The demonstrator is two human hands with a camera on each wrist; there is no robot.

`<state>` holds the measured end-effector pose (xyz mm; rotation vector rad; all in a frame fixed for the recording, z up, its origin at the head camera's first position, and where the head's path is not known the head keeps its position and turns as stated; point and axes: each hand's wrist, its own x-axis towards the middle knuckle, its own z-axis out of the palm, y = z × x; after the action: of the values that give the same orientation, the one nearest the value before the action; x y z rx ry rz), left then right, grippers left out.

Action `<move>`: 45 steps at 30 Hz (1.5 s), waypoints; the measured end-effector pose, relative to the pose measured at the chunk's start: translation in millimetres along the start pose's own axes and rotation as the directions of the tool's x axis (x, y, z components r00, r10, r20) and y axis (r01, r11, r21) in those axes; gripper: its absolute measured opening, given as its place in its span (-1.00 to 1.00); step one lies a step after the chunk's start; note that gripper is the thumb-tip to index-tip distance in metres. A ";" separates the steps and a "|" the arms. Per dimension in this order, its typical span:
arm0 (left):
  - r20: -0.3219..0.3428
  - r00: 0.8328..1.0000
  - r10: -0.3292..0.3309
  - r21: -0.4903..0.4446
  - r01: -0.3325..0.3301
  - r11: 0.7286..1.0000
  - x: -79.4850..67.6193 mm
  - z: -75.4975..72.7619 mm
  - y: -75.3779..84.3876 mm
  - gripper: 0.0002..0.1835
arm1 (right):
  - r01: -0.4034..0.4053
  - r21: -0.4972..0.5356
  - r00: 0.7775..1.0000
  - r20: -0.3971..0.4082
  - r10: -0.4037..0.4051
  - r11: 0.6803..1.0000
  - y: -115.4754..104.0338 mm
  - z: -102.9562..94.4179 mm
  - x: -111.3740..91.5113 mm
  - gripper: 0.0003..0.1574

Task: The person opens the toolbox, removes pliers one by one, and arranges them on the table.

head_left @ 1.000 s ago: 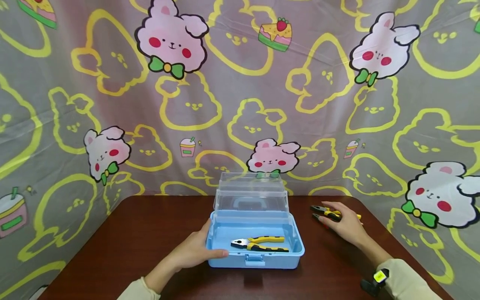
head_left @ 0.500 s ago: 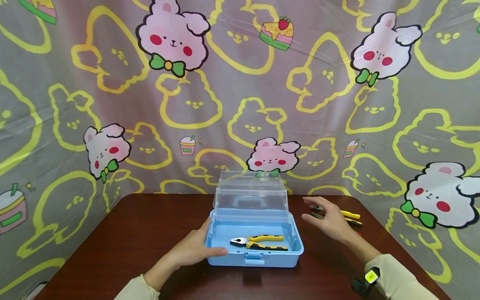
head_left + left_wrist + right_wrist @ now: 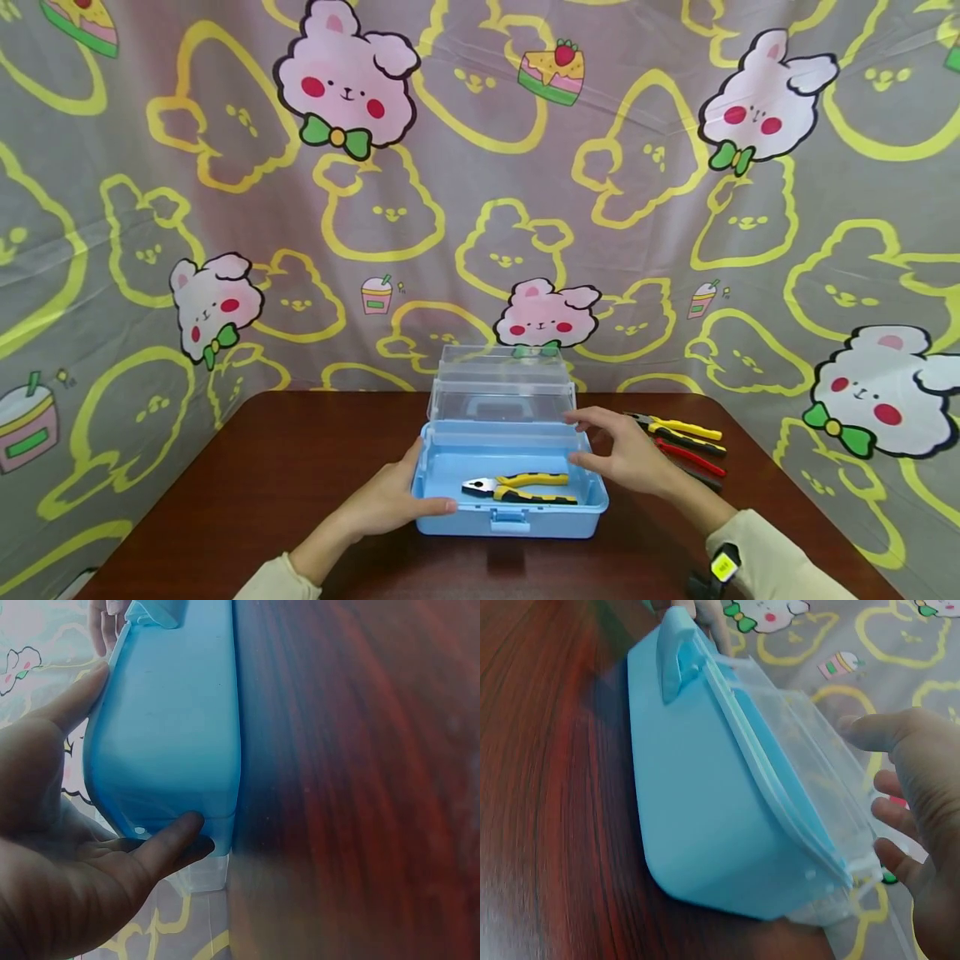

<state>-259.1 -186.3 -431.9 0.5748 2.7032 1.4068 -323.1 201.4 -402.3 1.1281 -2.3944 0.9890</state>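
A light blue toolbox (image 3: 450,525) stands on the table, its clear plastic lid (image 3: 502,379) raised at the back. Inside lies one pair of combination pliers (image 3: 536,478) with yellow and black handles. My left hand (image 3: 378,502) grips the box's front left corner, thumb at the front rim and fingers along the side wall. At the box's right end is my right hand (image 3: 626,454), fingers spread and holding nothing, overlapping the right rim in the head view. The right wrist view shows its thumb and fingers beside the raised lid.
To the right, yellow-and-black pliers (image 3: 697,430) and red-and-black pliers (image 3: 693,458) lie on the dark wooden table (image 3: 322,433), partly behind my right hand. A patterned curtain (image 3: 645,250) hangs behind and along both sides.
My right hand has left the pliers on the right and moved leftward to the toolbox's right end, uncovering those pliers. The left hand has stayed on the box.
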 end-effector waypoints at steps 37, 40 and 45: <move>0.000 1.000 -0.005 -0.019 0.005 1.000 -0.4 -1.1 -0.1 0.29 | 0.026 0.091 0.922 0.384 -0.059 0.996 -27.5 56.9 34.2 -0.36; 0.004 1.000 0.001 -0.025 -0.001 1.000 -1.0 -1.4 0.6 0.29 | 0.019 0.073 0.906 0.420 -0.048 0.997 -25.3 63.6 36.5 -0.33; 0.010 1.000 0.010 -0.022 -0.010 1.000 -1.2 -0.9 0.4 0.28 | 0.016 0.060 0.879 0.475 -0.043 0.998 -22.0 70.4 40.3 -0.27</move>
<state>-258.0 -187.2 -431.2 0.5934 2.6774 1.4304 -331.2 119.9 -420.8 1.5796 -2.7224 0.8437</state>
